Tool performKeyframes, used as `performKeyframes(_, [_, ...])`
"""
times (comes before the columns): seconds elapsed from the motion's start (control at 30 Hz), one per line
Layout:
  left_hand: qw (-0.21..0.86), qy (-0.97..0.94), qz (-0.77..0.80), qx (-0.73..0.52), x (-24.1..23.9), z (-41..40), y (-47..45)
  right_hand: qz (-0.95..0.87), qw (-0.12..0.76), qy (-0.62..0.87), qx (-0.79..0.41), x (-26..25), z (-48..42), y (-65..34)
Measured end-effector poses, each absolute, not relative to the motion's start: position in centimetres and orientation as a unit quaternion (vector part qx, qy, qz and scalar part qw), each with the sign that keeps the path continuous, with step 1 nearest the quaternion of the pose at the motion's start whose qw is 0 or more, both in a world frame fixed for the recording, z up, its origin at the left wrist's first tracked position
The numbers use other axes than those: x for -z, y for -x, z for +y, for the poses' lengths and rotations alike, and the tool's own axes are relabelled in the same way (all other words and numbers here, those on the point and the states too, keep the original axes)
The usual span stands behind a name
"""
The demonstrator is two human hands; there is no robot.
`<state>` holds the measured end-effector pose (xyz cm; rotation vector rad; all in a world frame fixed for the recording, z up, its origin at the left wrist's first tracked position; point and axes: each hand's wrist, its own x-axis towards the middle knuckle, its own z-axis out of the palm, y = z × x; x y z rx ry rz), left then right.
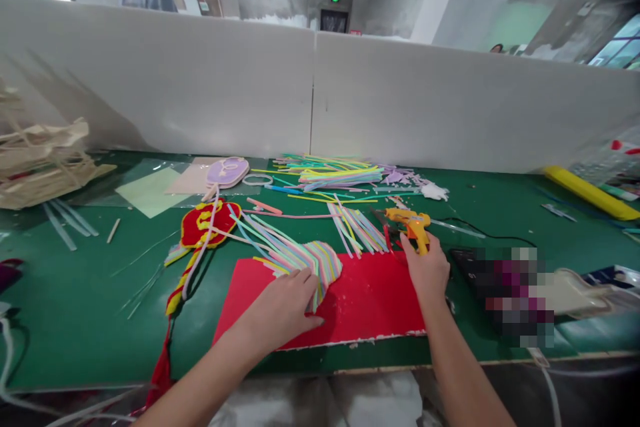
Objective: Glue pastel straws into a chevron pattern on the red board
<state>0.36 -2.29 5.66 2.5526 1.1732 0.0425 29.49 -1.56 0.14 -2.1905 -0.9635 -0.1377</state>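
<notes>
My left hand [287, 303] lies over a fan-shaped piece of pastel-striped strips [327, 263], its fingers resting on the strips and its thumb spread apart. The strips' loose ends stretch up and left. Beneath them is a red sheet [370, 300] with a ragged white front edge. At the sheet's upper right corner, my right hand [429, 270] is closed around the handle of an orange hot glue gun [410, 219]. Part of the handle is hidden by my fingers. A dark tool with red handles [387, 233] lies just left of the gun.
Loose coloured strips [345, 177] are piled at the back. A red and yellow fan ornament [200, 227] with a tassel and a purple fan [227, 172] lie left. A phone [467, 263] sits right of my right arm. A white partition [200, 80] stands behind the green table.
</notes>
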Motion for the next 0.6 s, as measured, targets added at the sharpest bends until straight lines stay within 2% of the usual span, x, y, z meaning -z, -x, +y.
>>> performKeyframes(0.4, [0.158,-0.924,0.348,-0.027,-4.9,-1.2,1.5,-0.545,0.421,0.725,0.024,-0.6,-3.4,-25.8])
performKeyframes(0.6, [0.147,-0.931,0.301,-0.144,-3.9,0.4,2.0,-0.575,0.396,0.715,0.036,1.2,-3.4,-24.5])
